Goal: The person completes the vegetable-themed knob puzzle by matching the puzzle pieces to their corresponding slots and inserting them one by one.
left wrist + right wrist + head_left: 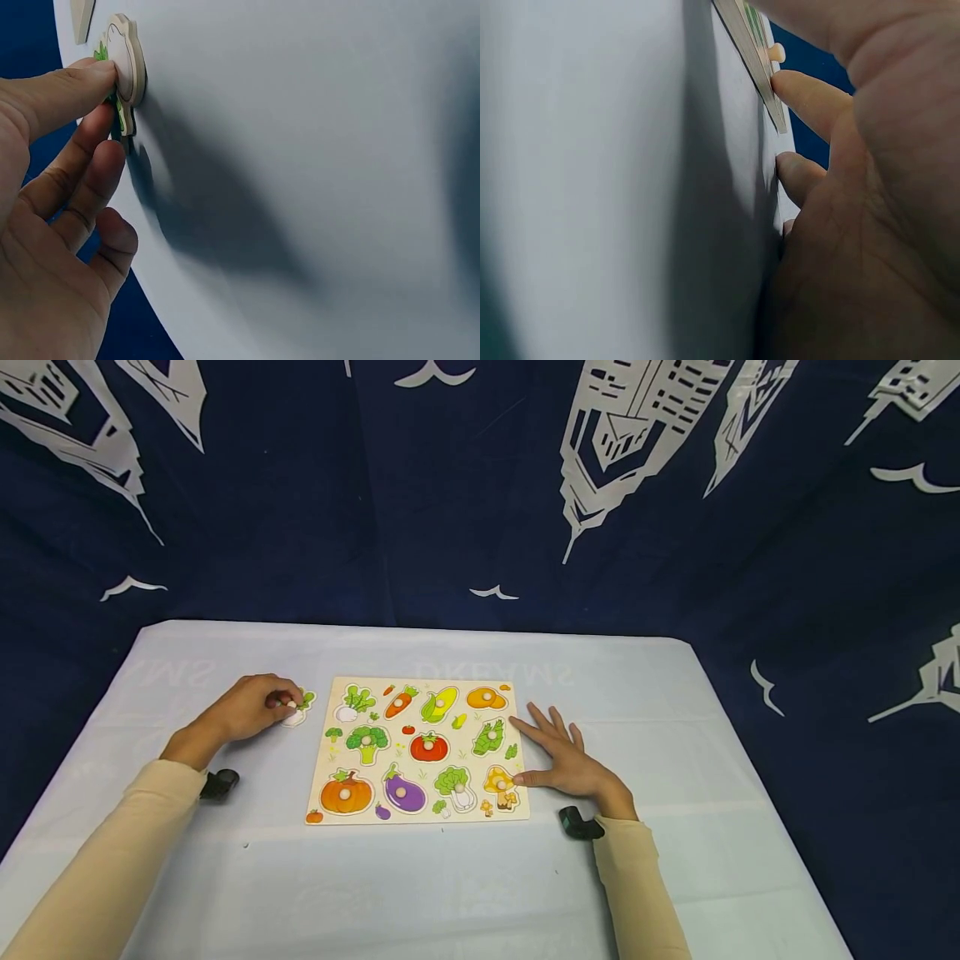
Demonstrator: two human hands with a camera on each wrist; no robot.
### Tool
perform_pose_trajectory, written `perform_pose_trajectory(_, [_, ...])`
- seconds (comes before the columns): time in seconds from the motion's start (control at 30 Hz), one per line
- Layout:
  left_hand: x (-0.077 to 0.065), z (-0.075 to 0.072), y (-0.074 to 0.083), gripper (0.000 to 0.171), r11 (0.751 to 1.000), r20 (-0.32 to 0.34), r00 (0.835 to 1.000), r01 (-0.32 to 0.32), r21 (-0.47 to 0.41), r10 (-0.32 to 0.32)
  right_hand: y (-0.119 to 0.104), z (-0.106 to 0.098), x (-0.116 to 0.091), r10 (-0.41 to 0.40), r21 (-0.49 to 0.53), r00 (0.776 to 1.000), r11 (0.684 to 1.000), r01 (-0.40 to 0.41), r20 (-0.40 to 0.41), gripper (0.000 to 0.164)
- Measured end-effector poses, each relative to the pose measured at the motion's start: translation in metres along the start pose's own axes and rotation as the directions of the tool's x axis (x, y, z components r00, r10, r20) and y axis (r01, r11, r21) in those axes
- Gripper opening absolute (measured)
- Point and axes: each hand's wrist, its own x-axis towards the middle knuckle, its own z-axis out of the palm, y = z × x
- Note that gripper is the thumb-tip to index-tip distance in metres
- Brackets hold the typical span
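Observation:
Thumb and fingertips of my left hand (251,706) pinch a wooden turnip puzzle piece (124,64), white with green leaves, left of the board and close over the table. My fingers partly cover it in the head view. The wooden vegetable puzzle board (465,752) lies flat, with a turnip outline (354,702) at its top left bearing no knob. My right hand (566,760) is spread at the board's right side, thumb at the mushroom piece (501,783) and index fingertip at the edge.
Knobbed pieces on the board include a pumpkin (347,795), an eggplant (405,793), a tomato (429,747) and a broccoli (367,739). A white cloth (420,893) covers the table. Behind it hangs a dark blue curtain (450,493) with white prints.

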Motion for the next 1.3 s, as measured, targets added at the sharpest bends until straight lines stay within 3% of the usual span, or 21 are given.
perform_pose_trajectory(0.37, [0.003, -0.002, 0.008, 0.013, 1.000, 0.008, 1.000, -0.009, 0.000, 0.009, 0.000, 0.000, 0.000, 0.000, 0.008, 1.000, 1.000, 0.000, 0.000, 0.096])
perform_pose_trajectory(0.87, [0.014, 0.004, 0.030, 0.015, 0.993, 0.008, 0.993, -0.113, -0.023, 0.114, -0.001, -0.001, -0.001, -0.006, 0.014, 1.000, 1.000, 0.006, 0.002, 0.096])
perform_pose_trajectory(1.3, [0.029, 0.016, 0.048, 0.015, 0.989, 0.054, 0.989, -0.138, -0.046, 0.140, -0.001, -0.001, -0.001, -0.005, 0.016, 1.000, 1.000, 0.005, 0.006, 0.096])
